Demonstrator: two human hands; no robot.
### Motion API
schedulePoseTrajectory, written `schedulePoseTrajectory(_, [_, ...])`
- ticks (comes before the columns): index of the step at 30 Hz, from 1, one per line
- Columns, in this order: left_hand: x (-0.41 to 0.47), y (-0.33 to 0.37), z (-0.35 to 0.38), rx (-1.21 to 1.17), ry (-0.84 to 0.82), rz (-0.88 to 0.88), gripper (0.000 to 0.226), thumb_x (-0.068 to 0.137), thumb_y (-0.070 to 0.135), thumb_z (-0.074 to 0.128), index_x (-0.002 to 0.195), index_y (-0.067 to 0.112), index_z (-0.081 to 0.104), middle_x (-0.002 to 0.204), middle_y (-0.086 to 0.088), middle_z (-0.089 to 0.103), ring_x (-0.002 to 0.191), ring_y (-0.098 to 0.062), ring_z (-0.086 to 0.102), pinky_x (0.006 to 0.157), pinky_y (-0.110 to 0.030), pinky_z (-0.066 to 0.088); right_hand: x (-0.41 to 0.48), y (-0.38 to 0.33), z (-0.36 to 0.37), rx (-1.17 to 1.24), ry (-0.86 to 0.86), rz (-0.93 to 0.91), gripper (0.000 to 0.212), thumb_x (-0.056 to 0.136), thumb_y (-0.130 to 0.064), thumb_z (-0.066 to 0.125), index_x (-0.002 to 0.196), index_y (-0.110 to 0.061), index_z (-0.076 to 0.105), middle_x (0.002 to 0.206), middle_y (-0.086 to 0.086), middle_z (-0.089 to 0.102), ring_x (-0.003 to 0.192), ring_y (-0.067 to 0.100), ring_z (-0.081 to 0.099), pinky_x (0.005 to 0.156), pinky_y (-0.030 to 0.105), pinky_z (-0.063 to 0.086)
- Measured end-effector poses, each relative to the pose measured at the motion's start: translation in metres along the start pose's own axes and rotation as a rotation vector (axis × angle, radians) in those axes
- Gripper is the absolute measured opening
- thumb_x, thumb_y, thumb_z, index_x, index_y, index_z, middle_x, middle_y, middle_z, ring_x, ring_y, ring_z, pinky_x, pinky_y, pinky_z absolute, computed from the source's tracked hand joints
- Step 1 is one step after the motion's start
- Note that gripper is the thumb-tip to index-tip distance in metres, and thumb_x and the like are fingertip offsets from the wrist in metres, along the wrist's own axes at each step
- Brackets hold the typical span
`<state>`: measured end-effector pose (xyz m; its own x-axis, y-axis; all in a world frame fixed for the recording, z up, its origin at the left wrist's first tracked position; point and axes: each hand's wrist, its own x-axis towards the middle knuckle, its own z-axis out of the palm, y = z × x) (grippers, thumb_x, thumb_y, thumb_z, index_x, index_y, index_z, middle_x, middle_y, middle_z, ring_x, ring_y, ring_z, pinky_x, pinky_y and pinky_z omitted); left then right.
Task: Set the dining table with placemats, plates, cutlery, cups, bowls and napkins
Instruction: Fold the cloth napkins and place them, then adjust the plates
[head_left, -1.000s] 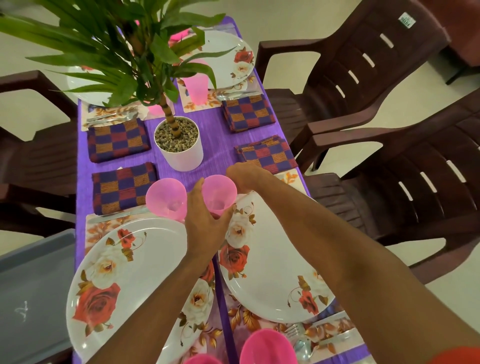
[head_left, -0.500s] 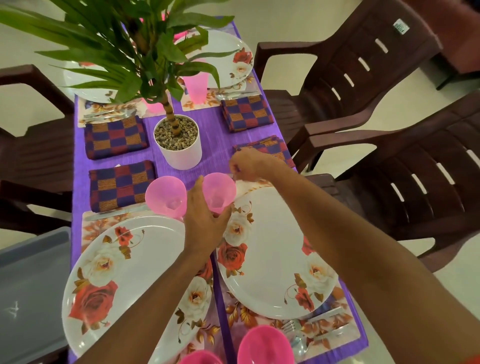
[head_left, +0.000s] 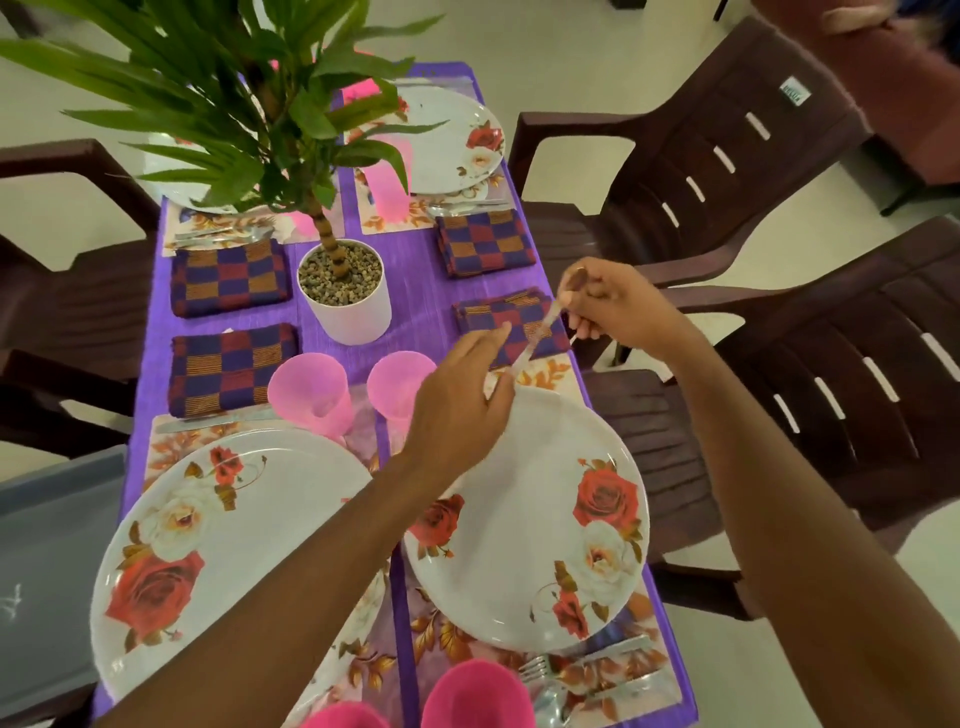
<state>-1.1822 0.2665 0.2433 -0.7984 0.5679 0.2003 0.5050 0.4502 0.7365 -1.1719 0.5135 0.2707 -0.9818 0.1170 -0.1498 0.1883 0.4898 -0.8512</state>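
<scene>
Your right hand (head_left: 618, 306) pinches the upper end of a slim, silvery cutlery piece (head_left: 540, 332), with fingers and thumb curled round it. Motion blur hides whether it is a knife, fork or spoon. The piece slants down from the grip toward you and to the left.

Directly under the grip lies a checked napkin (head_left: 488, 319), folded flat on the purple cloth (head_left: 415, 291). Just on your side of the napkin is a floral placemat (head_left: 550, 371). On it rests a rose-pattern plate (head_left: 509, 493), below the grip and nearer to you.

Your left hand (head_left: 457, 410) hovers to the left of and below the grip, over the far rim of the plate. Its fingers are straight and relaxed and hold nothing. The index fingertip (head_left: 498, 332) lies near the middle of the piece. The low end of the piece ends just beside this hand; you cannot tell whether they touch.

Left of the grip, past the left hand, a pink cup (head_left: 400, 384) and a second cup (head_left: 311, 389) stand upright, side by side. Farther left, level with the grip, stands a white pot (head_left: 345, 312) holding a plant. A left plate (head_left: 249, 519) lies well to the left and nearer to you. A fork (head_left: 535, 665) lies at the near end of the placemat, well apart from the grip. A brown chair (head_left: 857, 389) stands to the right of the grip.
</scene>
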Motion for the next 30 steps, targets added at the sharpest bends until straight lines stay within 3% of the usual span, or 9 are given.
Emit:
schedulePoseTrajectory(2, [0.021, 0.006, 0.023, -0.007, -0.074, -0.031, 0.053, 0.099, 0.025, 0.055, 0.15, 0.015, 0.042, 0.144, -0.004, 0.052, 0.118, -0.022, 0.058, 0.09, -0.031, 0.05, -0.01, 0.014, -0.007, 0.2, -0.037, -0.015, 0.011, 0.1, -0.017, 0.059, 0.107, -0.008, 0.059, 0.087, 0.016, 0.068, 0.072, 0.02, 0.066, 0.062, 0.021, 0.055])
schedulePoseTrajectory(4, [0.041, 0.007, 0.041, 0.063, -0.175, -0.067, 0.057, 0.1, 0.028, 0.055, 0.153, 0.021, 0.036, 0.147, -0.004, 0.051, 0.129, -0.024, 0.052, 0.097, -0.039, 0.049, -0.015, 0.029, -0.011, 0.377, -0.074, 0.01, 0.017, 0.098, -0.02, 0.06, 0.109, -0.008, 0.057, 0.087, 0.016, 0.067, 0.073, 0.02, 0.066, 0.064, 0.023, 0.055])
schedulePoseTrajectory(7, [0.064, 0.004, 0.056, 0.197, -0.266, -0.043, 0.041, 0.099, 0.028, 0.054, 0.14, 0.028, 0.053, 0.124, -0.006, 0.067, 0.111, -0.029, 0.062, 0.086, -0.042, 0.053, -0.017, 0.048, -0.01, 0.55, -0.088, 0.019, 0.013, 0.099, -0.02, 0.058, 0.108, -0.01, 0.057, 0.084, 0.012, 0.067, 0.073, 0.018, 0.065, 0.067, 0.025, 0.055])
schedulePoseTrajectory(10, [0.074, 0.005, 0.066, 0.229, -0.353, 0.017, 0.022, 0.1, 0.023, 0.052, 0.116, 0.018, 0.065, 0.099, -0.006, 0.07, 0.09, -0.028, 0.064, 0.068, -0.037, 0.051, -0.015, 0.065, -0.007, 0.699, -0.092, 0.008, 0.007, 0.103, -0.013, 0.052, 0.108, -0.01, 0.057, 0.083, 0.009, 0.067, 0.074, 0.018, 0.067, 0.068, 0.026, 0.057])
schedulePoseTrajectory(13, [0.079, 0.006, 0.074, 0.278, -0.344, 0.019, 0.019, 0.101, 0.019, 0.047, 0.108, 0.013, 0.064, 0.096, -0.006, 0.067, 0.087, -0.025, 0.062, 0.066, -0.035, 0.046, -0.011, 0.075, -0.002, 0.823, -0.058, 0.029, 0.01, 0.103, -0.013, 0.052, 0.109, -0.009, 0.058, 0.083, 0.01, 0.067, 0.074, 0.019, 0.068, 0.069, 0.027, 0.058])
schedulePoseTrajectory(16, [0.081, 0.003, 0.081, 0.438, -0.313, 0.038, 0.025, 0.102, 0.016, 0.046, 0.121, 0.013, 0.062, 0.105, -0.009, 0.064, 0.093, -0.027, 0.061, 0.075, -0.039, 0.051, -0.005, 0.084, 0.002, 0.919, 0.041, 0.133, 0.019, 0.104, -0.018, 0.051, 0.105, -0.005, 0.065, 0.083, 0.013, 0.071, 0.071, 0.019, 0.07, 0.067, 0.026, 0.059])
schedulePoseTrajectory(21, [0.079, -0.015, 0.084, 0.574, -0.408, 0.013, 0.032, 0.101, 0.019, 0.049, 0.131, 0.017, 0.06, 0.112, -0.01, 0.06, 0.099, -0.029, 0.06, 0.079, -0.038, 0.051, 0.003, 0.1, 0.011, 0.729, 0.085, 0.293, 0.015, 0.096, -0.014, 0.066, 0.103, -0.004, 0.074, 0.091, 0.012, 0.076, 0.077, 0.018, 0.073, 0.068, 0.024, 0.06])
schedulePoseTrajectory(27, [0.071, -0.044, 0.087, 0.486, -0.397, -0.237, 0.021, 0.095, 0.022, 0.06, 0.113, 0.023, 0.071, 0.109, 0.003, 0.067, 0.098, -0.02, 0.061, 0.074, -0.028, 0.045, 0.009, 0.115, 0.035, 0.509, 0.09, 0.335, 0.012, 0.09, -0.009, 0.071, 0.102, -0.007, 0.075, 0.098, 0.01, 0.075, 0.087, 0.018, 0.075, 0.072, 0.022, 0.06])
schedulePoseTrajectory(30, [0.068, -0.047, 0.089, 0.451, -0.364, -0.332, 0.025, 0.094, 0.018, 0.063, 0.117, 0.022, 0.07, 0.114, 0.002, 0.069, 0.099, -0.019, 0.062, 0.081, -0.028, 0.049, 0.011, 0.124, 0.052, 0.458, 0.152, 0.357, 0.014, 0.09, -0.011, 0.072, 0.103, -0.008, 0.075, 0.098, 0.007, 0.075, 0.09, 0.019, 0.074, 0.078, 0.027, 0.062])
